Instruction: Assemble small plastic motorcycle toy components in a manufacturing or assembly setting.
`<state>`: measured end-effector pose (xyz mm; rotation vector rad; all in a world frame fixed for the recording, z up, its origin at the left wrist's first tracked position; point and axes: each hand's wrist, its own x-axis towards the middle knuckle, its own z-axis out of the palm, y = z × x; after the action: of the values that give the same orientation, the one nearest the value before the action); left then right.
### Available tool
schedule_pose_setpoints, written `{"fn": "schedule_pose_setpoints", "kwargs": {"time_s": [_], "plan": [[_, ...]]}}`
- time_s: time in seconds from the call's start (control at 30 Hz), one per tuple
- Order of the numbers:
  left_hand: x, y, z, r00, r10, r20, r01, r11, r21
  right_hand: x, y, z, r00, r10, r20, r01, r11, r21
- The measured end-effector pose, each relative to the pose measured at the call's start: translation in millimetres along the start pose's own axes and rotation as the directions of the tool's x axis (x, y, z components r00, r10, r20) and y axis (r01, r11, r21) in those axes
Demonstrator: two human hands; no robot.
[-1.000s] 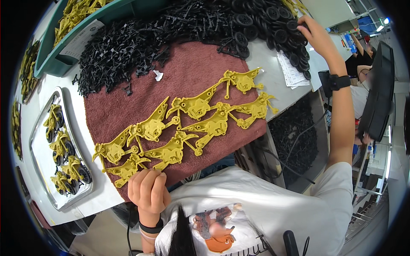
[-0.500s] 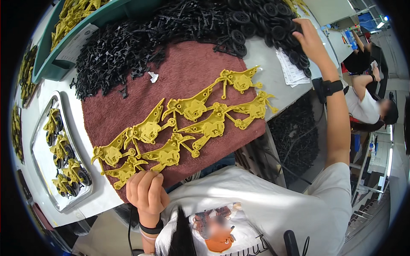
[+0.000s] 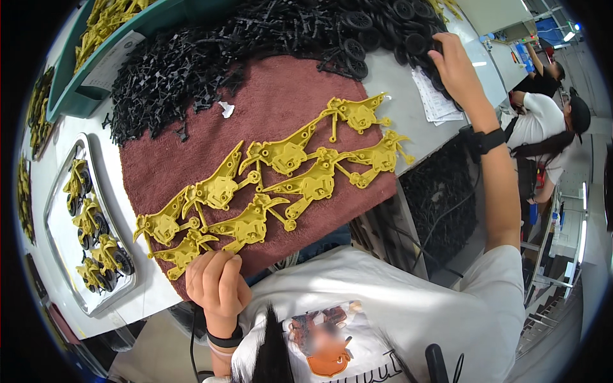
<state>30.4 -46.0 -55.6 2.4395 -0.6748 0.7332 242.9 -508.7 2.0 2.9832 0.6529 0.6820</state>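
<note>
Several yellow plastic motorcycle body parts [image 3: 281, 153] lie in two slanting rows on a brown-red cloth [image 3: 172, 156]. My left hand [image 3: 216, 281] is curled closed at the cloth's front edge, beside the nearest yellow part [image 3: 184, 254]; whatever is inside its fingers is hidden. Stretched out to the far right, my right hand [image 3: 458, 71] reaches into a heap of black toy wheels [image 3: 416, 43]. Its thumb and forefinger are bent at the wheels, and their grip cannot be made out.
Small black plastic parts [image 3: 172, 76] are heaped along the cloth's far side. A green bin [image 3: 67, 89] of yellow parts stands far left. Assembled yellow motorcycles [image 3: 92, 223] sit on a tray [image 3: 57, 268] at left. Printed papers [image 3: 434, 96] lie under my right wrist; co-workers are beyond.
My right hand has shifted slightly within the wheels, its thumb and forefinger nearer each other. My left hand stays almost in place. In the background, a co-worker has changed posture.
</note>
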Motion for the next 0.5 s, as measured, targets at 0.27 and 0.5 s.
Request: {"fn": "schedule_pose_setpoints", "kwargs": {"time_s": [0.27,0.5], "plan": [[-4.6,-1.1,0.2,1.0,-0.015,0.003,0.015,1.0,0.001,-8.9,-15.1,1.8,0.997,-0.076,0.02,0.078,0.992,-0.098],[-2.0,-0.2,-0.8,1.0,-0.012,0.016,0.012,1.0,-0.004,15.6,-30.2,-8.6,0.984,-0.114,-0.138,0.118,0.993,0.019]]}}
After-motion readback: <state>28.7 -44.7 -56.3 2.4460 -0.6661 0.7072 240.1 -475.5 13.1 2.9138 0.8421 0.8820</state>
